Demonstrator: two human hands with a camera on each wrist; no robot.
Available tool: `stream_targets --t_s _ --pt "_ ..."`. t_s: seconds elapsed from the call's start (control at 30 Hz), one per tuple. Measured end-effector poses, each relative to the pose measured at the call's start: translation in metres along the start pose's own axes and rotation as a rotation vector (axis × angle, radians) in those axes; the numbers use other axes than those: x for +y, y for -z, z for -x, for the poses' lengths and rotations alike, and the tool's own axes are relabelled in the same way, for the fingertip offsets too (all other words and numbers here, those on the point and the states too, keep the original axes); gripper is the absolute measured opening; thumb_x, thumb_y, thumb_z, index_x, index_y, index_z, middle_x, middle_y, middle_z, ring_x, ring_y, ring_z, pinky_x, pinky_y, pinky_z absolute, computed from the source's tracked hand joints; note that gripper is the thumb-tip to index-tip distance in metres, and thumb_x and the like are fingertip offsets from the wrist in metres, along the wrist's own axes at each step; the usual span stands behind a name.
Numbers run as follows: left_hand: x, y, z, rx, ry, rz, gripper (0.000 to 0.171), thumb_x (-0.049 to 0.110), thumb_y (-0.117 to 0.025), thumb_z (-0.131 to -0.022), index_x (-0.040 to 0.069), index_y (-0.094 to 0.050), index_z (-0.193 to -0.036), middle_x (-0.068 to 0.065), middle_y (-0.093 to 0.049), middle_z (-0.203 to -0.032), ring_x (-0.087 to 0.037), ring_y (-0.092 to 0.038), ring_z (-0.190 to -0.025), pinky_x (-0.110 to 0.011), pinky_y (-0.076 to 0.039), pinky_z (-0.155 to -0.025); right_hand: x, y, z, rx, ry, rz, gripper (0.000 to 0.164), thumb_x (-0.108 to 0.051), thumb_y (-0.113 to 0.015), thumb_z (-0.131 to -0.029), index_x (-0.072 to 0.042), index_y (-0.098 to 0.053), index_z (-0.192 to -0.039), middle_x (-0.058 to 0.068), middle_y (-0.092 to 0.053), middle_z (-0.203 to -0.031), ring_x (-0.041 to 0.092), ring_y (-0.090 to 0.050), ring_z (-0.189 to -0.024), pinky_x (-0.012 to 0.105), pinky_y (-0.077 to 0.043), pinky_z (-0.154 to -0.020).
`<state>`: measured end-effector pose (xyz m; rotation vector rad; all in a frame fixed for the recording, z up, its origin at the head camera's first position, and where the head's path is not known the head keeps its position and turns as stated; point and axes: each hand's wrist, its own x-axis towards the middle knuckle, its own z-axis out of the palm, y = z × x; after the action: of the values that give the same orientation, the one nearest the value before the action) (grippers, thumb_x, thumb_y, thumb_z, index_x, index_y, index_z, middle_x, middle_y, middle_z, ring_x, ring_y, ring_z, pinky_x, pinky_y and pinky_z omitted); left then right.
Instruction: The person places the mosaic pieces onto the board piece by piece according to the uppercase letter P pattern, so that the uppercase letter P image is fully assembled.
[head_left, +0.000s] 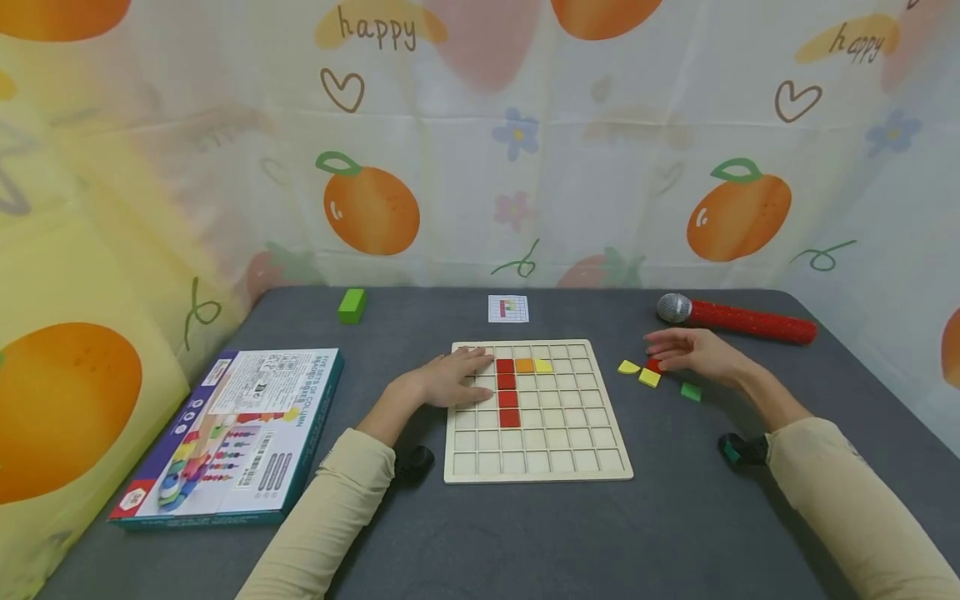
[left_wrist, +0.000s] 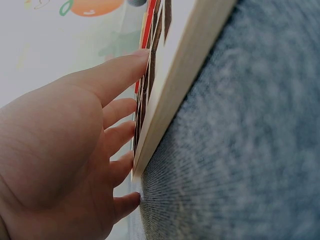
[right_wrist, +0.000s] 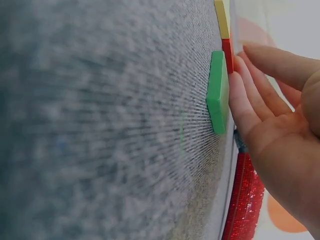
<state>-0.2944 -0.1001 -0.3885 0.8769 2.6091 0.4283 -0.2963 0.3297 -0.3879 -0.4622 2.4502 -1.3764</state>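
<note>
My left hand (head_left: 453, 379) lies with spread fingers on the left part of a pale wooden grid board (head_left: 540, 482). In the left wrist view, the fingertips touch the board's edge and face. A column of several red square tiles (head_left: 508, 400) sits in the grid, with an orange tile (head_left: 524, 366) and a yellow tile (head_left: 543, 366) beside its top. To the right, my right hand (head_left: 701, 354) is over a loose red tile (head_left: 657, 366), partly covering it, thumb and fingers apart. Near it lie a yellow square tile (head_left: 649, 378), another yellow piece (head_left: 628, 367) and a green tile (right_wrist: 218, 92).
A red microphone (head_left: 750, 322) lies behind my right hand. At the back are a small printed pattern card (head_left: 508, 309) and a green block (head_left: 352, 306). A flat boxed set (head_left: 255, 425) occupies the table's left side. A fruit-print curtain (head_left: 450, 167) hangs behind.
</note>
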Motion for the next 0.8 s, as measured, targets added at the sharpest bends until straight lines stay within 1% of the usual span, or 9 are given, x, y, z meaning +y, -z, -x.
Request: stream_targets --t_s 0.17,0.27,0.37,0.5,0.63,0.8 --pt "0.001 0.0 0.0 -0.002 -0.003 -0.001 0.068 0.041 -0.051 -0.098 0.009 -0.025 -0.152 -0.01 -0.018 -0.157 -0.03 -0.009 -0.144 -0.055 -0.011 -0.111 -0.002 -0.002 0.003 -0.003 0.024 0.052 0.052 0.0 -0.064 -0.089 0.013 -0.043 -0.135 0.033 -0.048 -0.131 0.027 -0.057 -0.113 0.026 -0.051 -0.082" --pt "0.002 0.001 0.001 0.0 -0.001 -0.006 0.068 0.041 -0.051 -0.098 0.009 -0.025 -0.152 -0.01 -0.019 -0.156 -0.029 -0.009 -0.144 -0.054 -0.011 -0.111 -0.004 -0.004 0.004 0.003 0.051 0.087 0.051 0.001 -0.065 -0.088 0.014 -0.044 -0.133 0.033 -0.049 -0.129 0.036 -0.055 -0.113 0.026 -0.051 -0.081" --pt "0.002 0.001 0.001 -0.001 0.0 -0.007 0.068 0.041 -0.051 -0.098 0.009 -0.025 -0.152 -0.01 -0.019 -0.156 -0.03 -0.009 -0.143 -0.054 -0.012 -0.111 -0.005 -0.005 0.003 0.015 0.073 0.127 0.049 0.002 -0.067 -0.087 0.014 -0.047 -0.131 0.032 -0.053 -0.124 0.041 -0.054 -0.112 0.025 -0.051 -0.081" --pt "0.002 0.001 0.001 -0.007 -0.001 0.003 0.068 0.041 -0.051 -0.098 0.009 -0.025 -0.152 -0.011 -0.018 -0.157 -0.03 -0.009 -0.143 -0.054 -0.011 -0.111 -0.006 -0.008 0.002 0.033 0.105 0.192 0.047 0.003 -0.068 -0.085 0.014 -0.05 -0.127 0.029 -0.057 -0.118 0.042 -0.056 -0.108 0.025 -0.05 -0.082" --pt "0.001 0.001 0.001 -0.011 0.006 -0.001 0.069 0.042 -0.051 -0.098 0.01 -0.024 -0.152 -0.009 -0.017 -0.157 -0.029 -0.008 -0.144 -0.053 -0.011 -0.111 -0.008 -0.01 0.0 0.046 0.125 0.221 0.044 0.005 -0.068 -0.084 0.015 -0.052 -0.124 0.029 -0.059 -0.115 0.041 -0.058 -0.104 0.025 -0.05 -0.081" --pt "0.001 0.001 0.0 -0.006 0.004 -0.004 0.068 0.042 -0.051 -0.098 0.01 -0.025 -0.152 -0.01 -0.018 -0.157 -0.029 -0.009 -0.144 -0.053 -0.011 -0.111 -0.011 -0.012 -0.001 0.052 0.098 0.233 0.043 0.006 -0.068 -0.084 0.015 -0.053 -0.123 0.027 -0.06 -0.113 0.039 -0.058 -0.102 0.024 -0.05 -0.079"
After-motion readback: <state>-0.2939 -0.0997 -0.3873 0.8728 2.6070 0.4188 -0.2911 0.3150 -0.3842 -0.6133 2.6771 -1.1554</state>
